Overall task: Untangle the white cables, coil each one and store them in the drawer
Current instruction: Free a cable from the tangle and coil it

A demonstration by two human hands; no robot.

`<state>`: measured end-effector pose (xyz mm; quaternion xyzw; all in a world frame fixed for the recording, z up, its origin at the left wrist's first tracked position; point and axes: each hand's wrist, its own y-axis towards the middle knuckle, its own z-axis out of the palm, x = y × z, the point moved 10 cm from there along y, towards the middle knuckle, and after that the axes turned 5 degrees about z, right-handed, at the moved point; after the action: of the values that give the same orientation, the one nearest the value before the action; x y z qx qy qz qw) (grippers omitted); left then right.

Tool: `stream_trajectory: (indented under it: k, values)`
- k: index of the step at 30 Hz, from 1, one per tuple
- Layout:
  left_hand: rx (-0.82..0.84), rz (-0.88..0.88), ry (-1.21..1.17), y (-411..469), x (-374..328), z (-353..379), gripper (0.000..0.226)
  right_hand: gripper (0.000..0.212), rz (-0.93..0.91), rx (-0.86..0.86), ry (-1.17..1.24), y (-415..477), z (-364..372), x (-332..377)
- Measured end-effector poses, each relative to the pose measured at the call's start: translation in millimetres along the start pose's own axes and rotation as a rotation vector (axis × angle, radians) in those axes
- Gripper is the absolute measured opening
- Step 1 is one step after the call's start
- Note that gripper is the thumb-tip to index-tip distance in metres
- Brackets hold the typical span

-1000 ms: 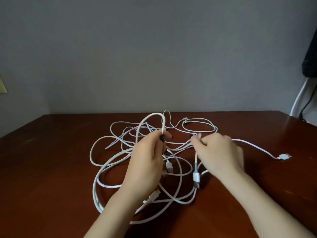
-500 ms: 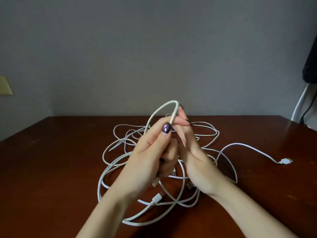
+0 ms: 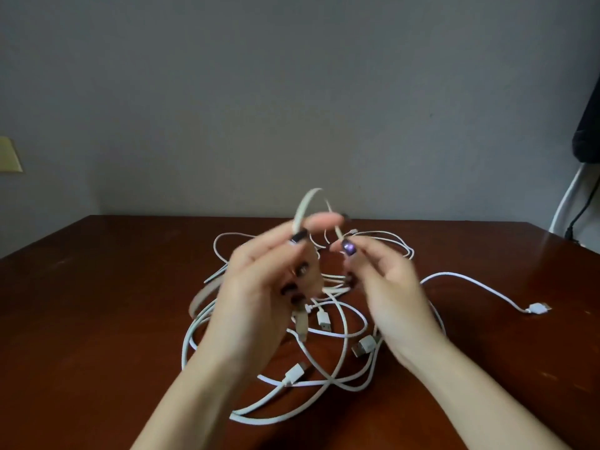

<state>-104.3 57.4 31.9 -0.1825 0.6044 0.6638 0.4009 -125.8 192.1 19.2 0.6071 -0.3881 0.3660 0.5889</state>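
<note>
Clearly the untangling step: at centre frame the left hand [image 3: 256, 300] and right hand [image 3: 393, 293] each pinch one leg of a raised loop [image 3: 312, 192] above the cables [image 3: 337, 381] tangled on the table [image 3: 97, 319]. Next, likely, ease that strand free without tightening the tangle.

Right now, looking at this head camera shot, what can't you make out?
1. Head view: left hand and right hand pinch the raised cable loop; motion blur smears the exact grip.
2. Head view: the cable tangle; the hands cover its middle, so cable count and crossings are unclear.
3. Head view: dark object at right, cut off by the frame edge.
4. Drawer: nowhere in frame.
</note>
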Motion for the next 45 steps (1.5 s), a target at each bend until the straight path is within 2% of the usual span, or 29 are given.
stream_trajectory:
  k: [2,6,9,14,17,20,24,27,30,32,34,39,45]
  values:
    - [-0.127,-0.091,-0.130,6.6,5.4,-8.1,0.028,0.020,-0.085,-0.142,-0.135,-1.5,-23.9,7.7]
    - [-0.290,-0.252,-0.056,3.3,35.8,-28.7,0.033,0.016,-0.359,-0.220,-0.346,-15.3,-18.9,29.2]
    - [-0.293,-0.331,-0.098,-2.8,43.8,-21.8,0.032,0.021,-0.583,-0.174,-0.601,-31.9,9.3,39.1]
    - [-0.286,-0.364,-0.385,-3.3,49.2,-10.2,0.030,0.022,-0.717,-0.086,-0.806,-46.5,36.9,40.7]
    - [-0.339,-0.342,-0.491,0.2,46.3,-18.0,0.031,0.024,-0.685,-0.069,-0.788,-41.8,32.1,39.3]
    - [-0.387,-0.361,-0.510,2.3,52.6,-21.7,0.030,0.025,-0.570,-0.024,-0.683,-34.4,28.3,29.5]
    - [-0.351,-0.347,-0.482,1.1,52.6,-17.7,0.028,0.025,-0.509,0.015,-0.608,-32.4,30.1,27.0]
    - [-0.301,-0.333,-0.422,-1.4,48.5,-12.4,0.029,0.029,-0.483,0.007,-0.663,-31.8,30.9,27.4]
    - [-0.232,-0.385,-0.373,-5.9,52.2,0.2,0.029,0.029,-0.379,0.005,-0.810,-27.4,29.3,16.0]
    - [-0.229,-0.416,-0.302,-10.2,57.6,2.4,0.028,0.029,-0.297,0.062,-0.907,-23.8,31.8,3.2]
    - [-0.270,-0.421,-0.277,-11.4,61.3,-1.3,0.027,0.026,-0.216,0.137,-0.889,-22.7,34.4,-7.6]
    - [-0.346,-0.354,-0.451,-3.2,52.9,-12.1,0.032,0.020,-0.221,0.227,-0.851,-27.3,41.9,-3.0]
    - [-0.393,-0.341,-0.468,-0.3,54.4,-22.0,0.029,0.023,-0.205,0.229,-0.660,-24.0,39.6,-5.6]
